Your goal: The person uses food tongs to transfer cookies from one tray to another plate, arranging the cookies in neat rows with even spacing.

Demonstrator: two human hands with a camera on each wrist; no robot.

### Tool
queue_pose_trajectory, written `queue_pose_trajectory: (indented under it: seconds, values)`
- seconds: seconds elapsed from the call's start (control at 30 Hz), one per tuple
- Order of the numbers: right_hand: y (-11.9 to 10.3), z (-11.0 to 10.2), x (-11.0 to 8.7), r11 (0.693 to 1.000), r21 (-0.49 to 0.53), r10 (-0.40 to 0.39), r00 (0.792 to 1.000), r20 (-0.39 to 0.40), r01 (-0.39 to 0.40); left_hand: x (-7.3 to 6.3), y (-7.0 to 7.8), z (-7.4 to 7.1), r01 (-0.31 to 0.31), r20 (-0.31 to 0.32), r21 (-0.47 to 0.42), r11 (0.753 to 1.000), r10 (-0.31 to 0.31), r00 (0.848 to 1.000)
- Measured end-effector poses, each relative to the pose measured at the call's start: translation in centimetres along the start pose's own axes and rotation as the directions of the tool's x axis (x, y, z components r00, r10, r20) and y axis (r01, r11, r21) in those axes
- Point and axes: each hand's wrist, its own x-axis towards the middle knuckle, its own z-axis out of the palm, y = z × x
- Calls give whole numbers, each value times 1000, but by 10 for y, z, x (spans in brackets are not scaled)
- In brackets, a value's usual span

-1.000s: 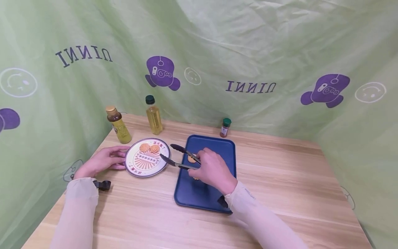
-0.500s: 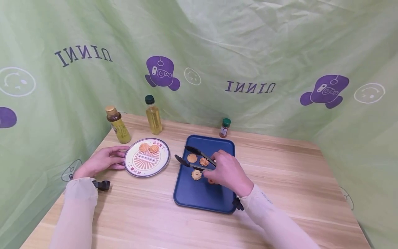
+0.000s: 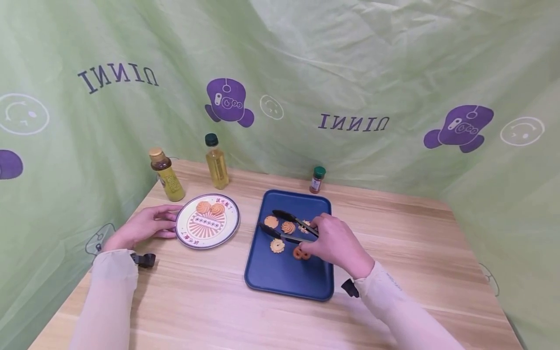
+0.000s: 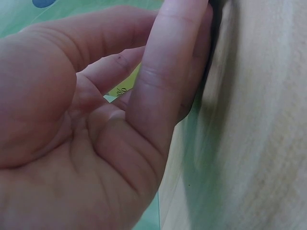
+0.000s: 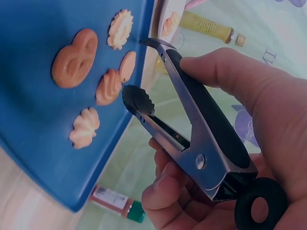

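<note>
Tongs [image 5: 213, 117], one pair, steel with black grips: located above the blue tray [image 3: 280, 279], arms apart, nothing between the tips [image 5: 138, 99]. Right hand [image 3: 338, 243]: pinching the tongs between thumb and fingers. Left hand [image 3: 146, 226]: fingers loosely spread, tips against the left rim of the plate [image 3: 223, 234], which bears two cookies [image 3: 203, 208]. Tray contents: round cookie [image 3: 271, 222], swirl cookie [image 3: 288, 228], pretzel [image 3: 302, 253], two pale scalloped cookies [image 3: 277, 246]. Handling, as judged: choose one piece, lower the tips to either side, keep them level with the tray, squeeze lightly, since these look crumbly; a steady plate should help. Orientation: tips point leftward and slightly away from the person, towards the plate; long axis crosses the tray's length, running back to the right hand.
</note>
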Motion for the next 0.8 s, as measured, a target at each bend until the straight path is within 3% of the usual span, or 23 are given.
queue_pose_trajectory:
  seconds: [0.27,0.8]
  values:
    - [6,-4,1,1000,-12,-4,1000,21,4,1,0,-1,14,-4,8,1000,-14,1000]
    - [9,-8,4,997,-33,-62,998,27,63,1,-2,0,-33,9,1,999,33,999]
